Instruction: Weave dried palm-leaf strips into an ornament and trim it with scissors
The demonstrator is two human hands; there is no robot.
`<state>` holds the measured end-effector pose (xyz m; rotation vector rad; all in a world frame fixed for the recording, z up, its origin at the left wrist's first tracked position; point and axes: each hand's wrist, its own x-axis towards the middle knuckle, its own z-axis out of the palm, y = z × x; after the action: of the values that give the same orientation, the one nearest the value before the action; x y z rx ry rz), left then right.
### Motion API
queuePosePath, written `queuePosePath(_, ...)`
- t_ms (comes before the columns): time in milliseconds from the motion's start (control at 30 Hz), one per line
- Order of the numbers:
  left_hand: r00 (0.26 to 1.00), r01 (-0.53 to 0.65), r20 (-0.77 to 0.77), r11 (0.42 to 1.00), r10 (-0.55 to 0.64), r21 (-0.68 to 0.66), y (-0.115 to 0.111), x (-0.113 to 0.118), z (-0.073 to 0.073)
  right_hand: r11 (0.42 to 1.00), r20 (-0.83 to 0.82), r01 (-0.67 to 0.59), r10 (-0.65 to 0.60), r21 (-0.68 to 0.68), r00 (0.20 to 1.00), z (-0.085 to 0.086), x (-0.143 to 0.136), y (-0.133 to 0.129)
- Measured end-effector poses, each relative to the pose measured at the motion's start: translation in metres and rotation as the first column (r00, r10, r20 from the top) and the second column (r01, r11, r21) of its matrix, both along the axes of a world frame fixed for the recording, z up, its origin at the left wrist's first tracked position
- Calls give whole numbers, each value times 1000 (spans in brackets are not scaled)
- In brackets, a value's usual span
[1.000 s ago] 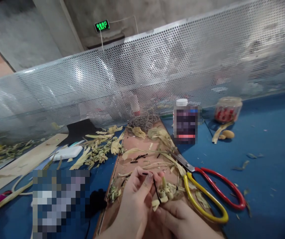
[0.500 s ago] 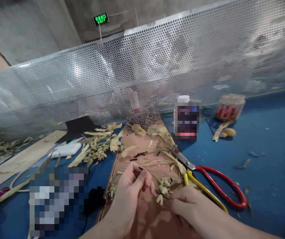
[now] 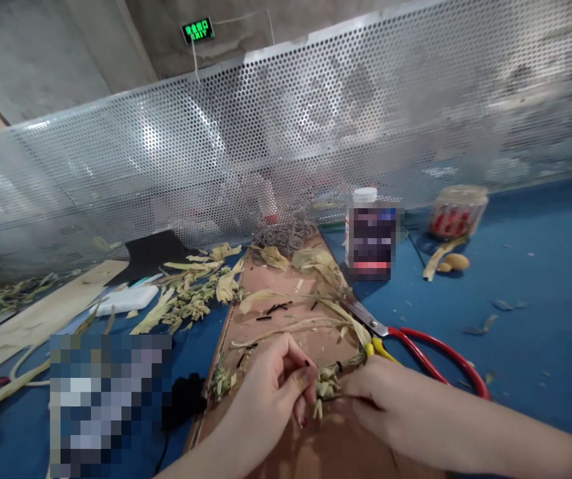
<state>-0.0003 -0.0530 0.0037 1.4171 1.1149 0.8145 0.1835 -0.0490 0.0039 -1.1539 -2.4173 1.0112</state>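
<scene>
A small knotted bundle of pale dried plant strips (image 3: pixel 326 384), bound with black thread, lies between my hands over the brown board (image 3: pixel 290 279). My left hand (image 3: pixel 286 386) is just left of the bundle, thumb and forefinger pressed together; whatever they pinch is hidden. To the right of the bundle, my right hand (image 3: pixel 378 392) has its fingers closed on a thin dark thread (image 3: pixel 336 398) running from the binding. Beyond my right hand rest large scissors (image 3: pixel 430 346) with red and yellow handles, blades pointing away from me. Short black thread pieces (image 3: pixel 279 307) are scattered on the board.
Dried strips and knotted bundles (image 3: pixel 201 299) lie left of the board near a white case (image 3: pixel 125 299). A white-capped bottle (image 3: pixel 366 195) and a clear jar (image 3: pixel 458 211) stand right on the blue table (image 3: pixel 530 279). A perforated metal screen (image 3: pixel 286 133) closes the back.
My left hand has moved right and slightly down, nearer the bundle. My right hand has shifted a little up and covers more of the yellow scissor handle. The view has moved slightly.
</scene>
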Motion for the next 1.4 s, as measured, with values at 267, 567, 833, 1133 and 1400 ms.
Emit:
queuePosePath(267,995,42,-96,999,-41,4,6,-1,0,997,-104,-55,48,-59,993,0,10,7)
queuePosePath(567,971,92,-227,994,-77,58,6,-2,0,990,-154,122,-109,74,982,-9,1,1)
queuePosePath(833,993,26,-118,999,-29,-23,7,-5,-2,971,-223,185,-148,155,964,-13,-5,-3)
queuePosePath(1133,983,87,-159,995,-93,-49,7,-4,-2,949,-207,209,-161,236,965,-14,-6,-5)
queuePosePath(1400,986,101,-115,984,-119,-150,5,-3,4,935,-196,182,-125,304,972,-14,-3,-7)
